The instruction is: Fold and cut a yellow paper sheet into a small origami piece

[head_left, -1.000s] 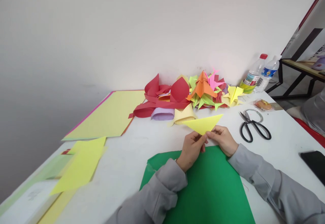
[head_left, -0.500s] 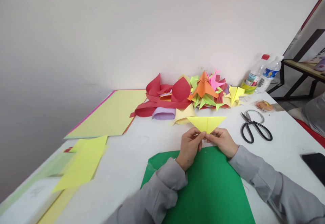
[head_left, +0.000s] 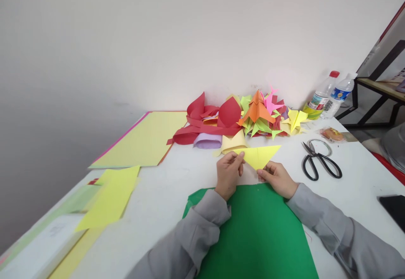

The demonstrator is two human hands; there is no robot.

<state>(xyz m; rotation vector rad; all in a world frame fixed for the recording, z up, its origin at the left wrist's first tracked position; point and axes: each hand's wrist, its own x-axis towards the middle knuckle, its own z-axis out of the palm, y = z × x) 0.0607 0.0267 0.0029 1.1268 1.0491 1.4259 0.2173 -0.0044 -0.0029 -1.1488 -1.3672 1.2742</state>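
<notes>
A yellow folded paper triangle (head_left: 260, 156) points downward, held just above the far edge of a green sheet (head_left: 259, 232). My left hand (head_left: 228, 173) pinches its left corner between thumb and fingers. My right hand (head_left: 278, 178) is closed on the bottom point, thumb in front. A crease runs down the triangle's middle. The top edge lies tilted, its right corner a little higher and free.
Behind the hands are red paper shapes (head_left: 229, 116), a purple paper ring (head_left: 208, 141) and an orange folded paper (head_left: 257, 111). Black-handled scissors (head_left: 319, 158) lie right, bottles (head_left: 338, 95) beyond. Yellow sheets (head_left: 114, 199) lie left, a black phone-like object (head_left: 393, 209) far right.
My left hand has moved from the triangle's bottom point up to its left corner. My right hand keeps the bottom point. The triangle has tilted slightly, and the view has shifted a little.
</notes>
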